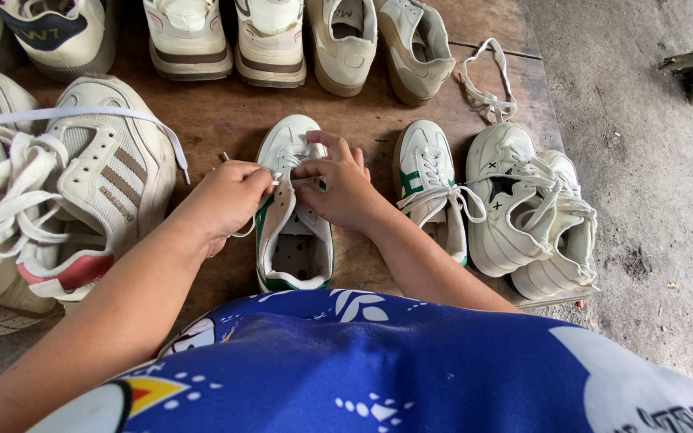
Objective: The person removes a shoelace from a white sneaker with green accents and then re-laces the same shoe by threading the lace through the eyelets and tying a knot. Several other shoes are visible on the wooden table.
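Observation:
A white sneaker with green trim (292, 240) lies on the wooden board (226, 120), toe pointing away from me. Both my hands are over its lacing area. My left hand (230, 196) pinches a white lace (244, 232) at the shoe's left side. My right hand (342, 186) grips the lace end at the upper eyelets, fingers bent. Its matching sneaker (431, 188), laced with loose lace ends, sits just to the right.
A large white sneaker with tan stripes and a pink heel (102, 188) lies left, with tangled laces (2, 172) beside it. Two white sneakers (527, 208) sit at the right board edge. Several more shoes line the top. A loose lace (487, 92) lies upper right. Concrete floor (651, 176) at right.

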